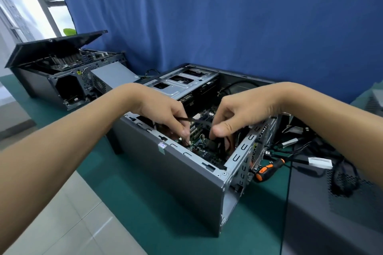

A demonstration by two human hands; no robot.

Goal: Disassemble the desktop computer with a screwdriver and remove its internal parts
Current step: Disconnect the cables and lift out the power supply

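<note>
An open grey desktop case (182, 174) lies on its side on the green table, its motherboard (205, 149) showing inside. Both my hands reach down into it. My left hand (165, 116) pinches a thin black cable (199, 120) that runs across toward my right hand (234, 116). My right hand's fingers are curled down over a dark part near the board; what exactly they hold is hidden. An orange and black screwdriver (267, 170) lies on the table beside the case's rear end, touched by neither hand.
A second opened computer (51, 72) with its lid propped up stands at the back left, a grey power supply (113, 75) beside it. Loose cables (310, 151) and a dark perforated panel (335, 203) lie at the right. A blue cloth hangs behind.
</note>
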